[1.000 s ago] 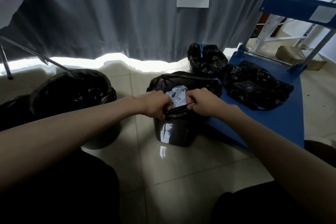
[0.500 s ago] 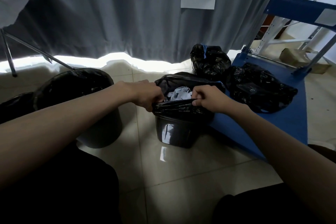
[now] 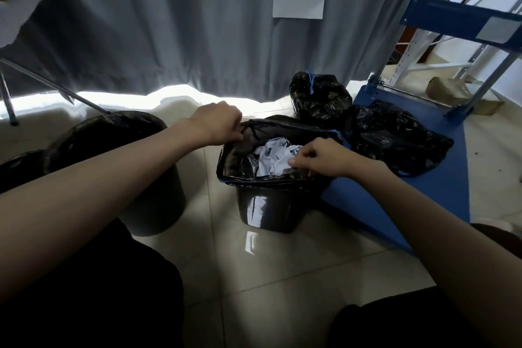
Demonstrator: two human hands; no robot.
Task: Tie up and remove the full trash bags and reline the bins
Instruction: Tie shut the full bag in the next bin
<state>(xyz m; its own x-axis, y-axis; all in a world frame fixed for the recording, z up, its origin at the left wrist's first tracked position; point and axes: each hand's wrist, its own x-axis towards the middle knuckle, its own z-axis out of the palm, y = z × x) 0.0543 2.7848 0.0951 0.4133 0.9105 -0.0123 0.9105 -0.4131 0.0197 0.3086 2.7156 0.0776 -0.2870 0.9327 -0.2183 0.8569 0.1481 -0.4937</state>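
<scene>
Am spreading hands apart: left hand [image 3: 216,124] and right hand [image 3: 319,158] pinching opposite rims of crinkly black plastic trash bag [image 3: 271,178], mouth reopening over small glossy black bin [image 3: 268,206]; tying not yet begun.

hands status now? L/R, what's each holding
Left hand: closed, fingers pinching the far-left rim of the bin liner.
Right hand: closed, pinching the liner's near rim.
</scene>
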